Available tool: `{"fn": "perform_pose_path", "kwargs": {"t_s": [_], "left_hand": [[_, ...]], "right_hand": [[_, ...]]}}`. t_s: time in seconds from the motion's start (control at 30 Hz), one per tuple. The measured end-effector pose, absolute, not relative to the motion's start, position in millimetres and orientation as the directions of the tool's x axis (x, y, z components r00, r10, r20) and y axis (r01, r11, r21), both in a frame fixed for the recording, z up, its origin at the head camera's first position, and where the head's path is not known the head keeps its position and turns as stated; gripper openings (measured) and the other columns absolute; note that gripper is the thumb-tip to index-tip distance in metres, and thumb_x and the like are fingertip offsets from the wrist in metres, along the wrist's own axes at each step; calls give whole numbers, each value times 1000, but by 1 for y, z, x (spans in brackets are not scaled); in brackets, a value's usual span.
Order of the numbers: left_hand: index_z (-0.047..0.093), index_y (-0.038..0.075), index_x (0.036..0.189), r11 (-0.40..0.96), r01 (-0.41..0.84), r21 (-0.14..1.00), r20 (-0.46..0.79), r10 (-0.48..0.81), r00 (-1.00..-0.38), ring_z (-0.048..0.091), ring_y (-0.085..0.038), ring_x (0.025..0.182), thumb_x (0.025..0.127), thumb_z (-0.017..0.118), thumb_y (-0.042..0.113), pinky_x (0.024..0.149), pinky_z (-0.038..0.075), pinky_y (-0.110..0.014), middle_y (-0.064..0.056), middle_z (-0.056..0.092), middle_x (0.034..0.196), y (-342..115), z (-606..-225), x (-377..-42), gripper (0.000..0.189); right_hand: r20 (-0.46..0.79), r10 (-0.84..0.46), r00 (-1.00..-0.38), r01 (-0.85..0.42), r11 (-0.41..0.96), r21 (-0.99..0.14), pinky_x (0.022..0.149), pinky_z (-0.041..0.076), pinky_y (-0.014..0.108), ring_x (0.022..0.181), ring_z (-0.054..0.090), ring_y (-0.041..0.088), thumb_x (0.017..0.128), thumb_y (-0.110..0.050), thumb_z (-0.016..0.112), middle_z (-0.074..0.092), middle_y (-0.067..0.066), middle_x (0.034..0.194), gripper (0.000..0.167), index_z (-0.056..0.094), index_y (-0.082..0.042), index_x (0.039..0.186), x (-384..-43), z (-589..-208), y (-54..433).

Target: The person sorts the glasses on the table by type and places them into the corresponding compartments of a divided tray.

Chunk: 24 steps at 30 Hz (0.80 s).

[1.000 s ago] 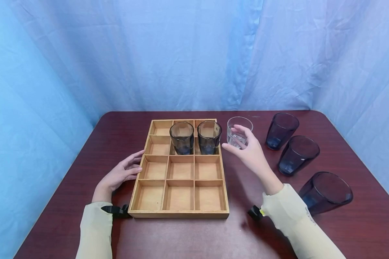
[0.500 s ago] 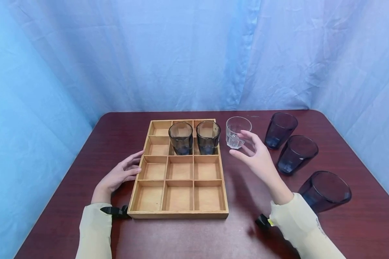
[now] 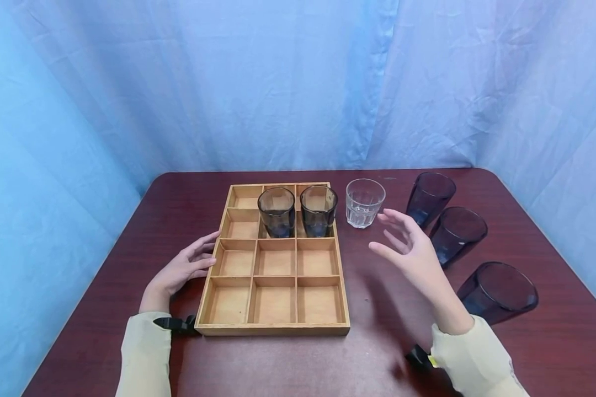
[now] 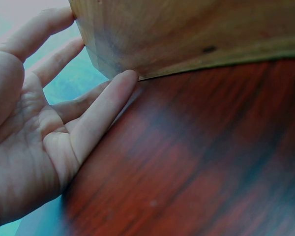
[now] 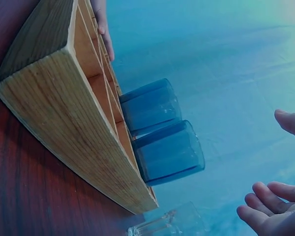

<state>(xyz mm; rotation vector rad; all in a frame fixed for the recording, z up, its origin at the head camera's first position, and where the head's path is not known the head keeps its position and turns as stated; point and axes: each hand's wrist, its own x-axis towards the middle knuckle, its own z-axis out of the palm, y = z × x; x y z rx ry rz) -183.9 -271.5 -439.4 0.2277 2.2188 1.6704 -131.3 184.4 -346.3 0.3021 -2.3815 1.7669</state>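
Observation:
A wooden compartment tray (image 3: 273, 331) lies on the table. Against its left side rests my left hand (image 3: 181, 269), fingertips touching the outer wall, as the left wrist view shows too. Two dark tinted glasses, one (image 3: 277, 214) in the middle column and one (image 3: 319, 212) in the right column, stand upright in the second row from the back. Just right of the tray a clear glass (image 3: 363, 207) stands on the table. My right hand (image 3: 417, 256) hovers in front and to the right of it, fingers spread and apart from it, holding nothing.
On the right stand three more dark glasses: a far one (image 3: 429, 196), a middle one (image 3: 458, 234) partly behind my right hand, and a near one (image 3: 499, 292). Blue curtains (image 3: 278, 82) hang behind the dark red table (image 3: 278, 364).
My right hand has drawn back from the clear glass, toward me and to the right. The clear glass stays in place, and my left hand keeps its spot on the tray.

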Motion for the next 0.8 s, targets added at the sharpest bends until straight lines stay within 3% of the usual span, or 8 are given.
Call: {"fn": "perform_pose_path", "kwargs": {"t_s": [0.27,0.6,0.8], "left_hand": [[22,22,156,299,-84,951,-186,333,-925,46,-39,126,96,60,21,89,54,-33,-24,29,153,-271,-439,-184,71],[22,21,156,301,-80,950,-183,330,-926,44,-42,129,97,60,20,89,54,-34,-24,27,154,-271,-438,-183,70],[21,21,156,298,-84,951,-186,333,-924,44,-40,128,96,60,19,89,54,-34,-24,28,153,-271,-439,-184,71]], "right_hand": [[301,-56,-952,-306,235,-923,98,42,10,123,50,-2,85,1,70,53,-16,126,60,43,-2,139,-119,-351,196],[297,-2,-955,-287,266,-920,96,42,8,119,51,-4,84,3,70,54,-18,123,60,42,1,137,-116,-359,200],[255,43,-966,-232,290,-928,97,41,9,120,49,-5,87,-5,70,52,-18,124,60,41,-1,140,-128,-368,203]]}}
